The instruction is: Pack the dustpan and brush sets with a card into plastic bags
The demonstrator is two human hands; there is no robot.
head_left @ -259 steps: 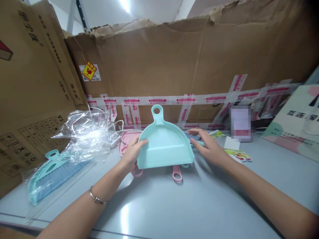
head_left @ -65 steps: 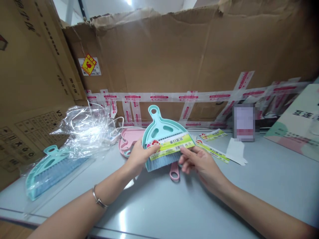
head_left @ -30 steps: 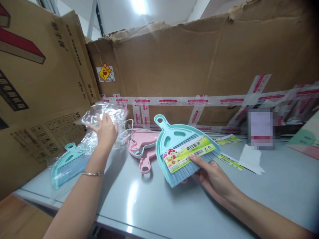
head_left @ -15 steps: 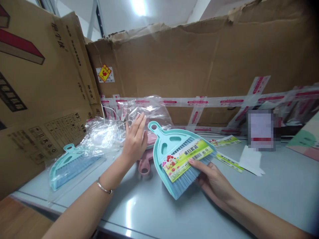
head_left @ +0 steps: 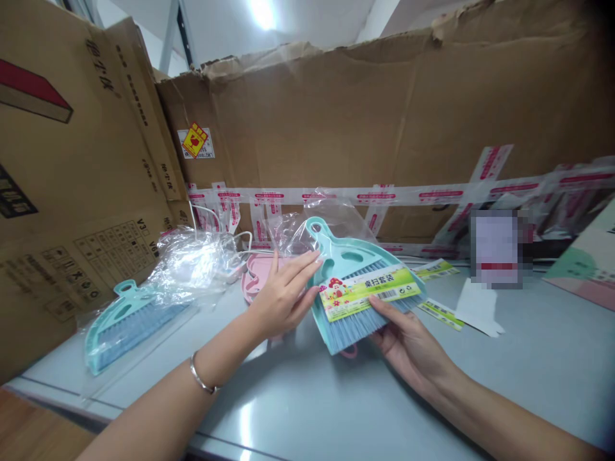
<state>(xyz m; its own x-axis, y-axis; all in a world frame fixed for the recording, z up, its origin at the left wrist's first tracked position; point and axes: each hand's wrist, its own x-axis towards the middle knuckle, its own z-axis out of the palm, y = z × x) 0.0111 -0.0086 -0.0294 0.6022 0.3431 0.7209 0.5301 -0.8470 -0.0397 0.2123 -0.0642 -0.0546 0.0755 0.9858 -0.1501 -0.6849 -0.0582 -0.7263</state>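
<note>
My right hand (head_left: pixel 401 330) grips the brush end of a turquoise dustpan (head_left: pixel 319 326) with a blue-bristled brush (head_left: pixel 355 333) nested in it. Its thumb presses near a green paper label (head_left: pixel 369 291) wrapped around the set. My left hand (head_left: pixel 288 288) is at the dustpan's left edge, fingers stretched and spread, their tips beside the rim. Behind the dustpan handle stands a clear plastic bag (head_left: pixel 331 208), close to the left fingers; whether they touch it I cannot tell. A pink dustpan (head_left: pixel 252 272) lies behind my left hand, partly hidden.
At left, another turquoise dustpan set (head_left: pixel 125 314) lies in clear plastic beside crumpled plastic bags (head_left: pixel 192 262). Loose labels (head_left: pixel 442 314) and a white paper piece (head_left: pixel 480 310) lie at right on the grey table (head_left: pixel 528 384). A big cardboard box (head_left: pixel 312 128) stands behind.
My left hand has moved right to the dustpan's edge, and the clear bag has shifted right behind the handle. The dustpan has tilted and come slightly right.
</note>
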